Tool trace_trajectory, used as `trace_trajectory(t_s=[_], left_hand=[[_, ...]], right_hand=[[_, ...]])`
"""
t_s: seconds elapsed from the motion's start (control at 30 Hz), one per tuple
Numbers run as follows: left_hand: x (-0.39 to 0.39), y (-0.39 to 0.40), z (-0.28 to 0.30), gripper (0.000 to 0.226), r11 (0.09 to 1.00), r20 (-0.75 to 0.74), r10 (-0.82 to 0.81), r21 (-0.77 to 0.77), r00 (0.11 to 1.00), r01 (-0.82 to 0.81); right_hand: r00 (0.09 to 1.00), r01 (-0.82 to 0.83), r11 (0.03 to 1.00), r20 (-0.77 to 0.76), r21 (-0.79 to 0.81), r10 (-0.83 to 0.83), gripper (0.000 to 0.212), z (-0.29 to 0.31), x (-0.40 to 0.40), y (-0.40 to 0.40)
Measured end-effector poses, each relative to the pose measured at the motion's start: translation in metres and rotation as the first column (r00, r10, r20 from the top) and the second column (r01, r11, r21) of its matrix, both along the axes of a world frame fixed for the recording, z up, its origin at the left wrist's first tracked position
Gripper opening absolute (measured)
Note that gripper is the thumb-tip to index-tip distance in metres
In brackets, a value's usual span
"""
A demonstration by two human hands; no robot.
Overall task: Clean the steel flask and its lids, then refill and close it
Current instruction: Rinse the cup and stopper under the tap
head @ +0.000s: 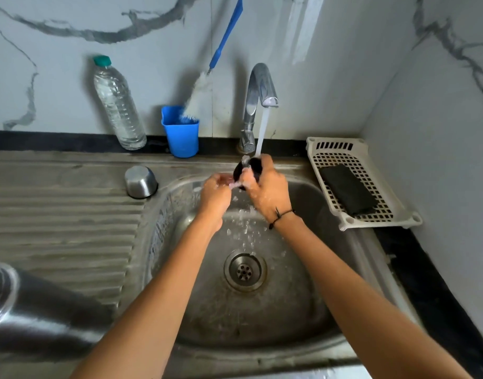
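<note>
The sink (303, 318) is brushed steel, dull and water-stained, its draining board (60, 222) ribbed. The steel flask (35, 310) lying at the left edge gleams with a satin sheen, and the small steel cup lid (141, 181) is polished smooth. The tap (258, 88) is glossy chrome. The black lid (241, 170) under the water looks like wet, shiny plastic. The water bottle (117, 105) is clear ridged plastic, the blue cup (181, 135) smooth plastic, the basket (371, 214) cream perforated plastic holding a matt dark scrub pad (347, 190). The wall (71, 50) is veined, marble-like.
</note>
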State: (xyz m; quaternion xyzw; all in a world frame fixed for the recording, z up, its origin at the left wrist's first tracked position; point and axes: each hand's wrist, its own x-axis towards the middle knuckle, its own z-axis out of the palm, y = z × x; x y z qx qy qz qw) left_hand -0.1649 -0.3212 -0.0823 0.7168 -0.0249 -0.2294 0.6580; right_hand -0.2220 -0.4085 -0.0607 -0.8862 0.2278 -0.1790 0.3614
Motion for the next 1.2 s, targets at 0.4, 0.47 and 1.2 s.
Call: trace_trajectory(t_s=[0.4, 0.47, 1.2], left_hand=[[-0.004, -0.001, 0.001, 0.024, 0.999, -0.053, 0.014, -0.039, 0.998, -0.016], [-0.003, -0.001, 0.001, 0.023, 0.999, -0.059, 0.012, -0.040, 0.998, -0.015], [-0.011, 0.011, 0.013, 0.025, 0.982, -0.342, -0.109, -0.183, 0.933, 0.048]], right_hand=[[0.996, 0.073, 0.997, 0.045, -0.034, -0.071, 0.032, -0.004, -0.015, -0.003], [0.999, 0.036, 0.997, -0.015, -0.072, -0.037, 0.036, -0.004, -0.012, -0.003], [0.991, -0.092, 0.979, 0.115, 0.181, 0.072, 0.035, -0.005, -0.020, 0.001]])
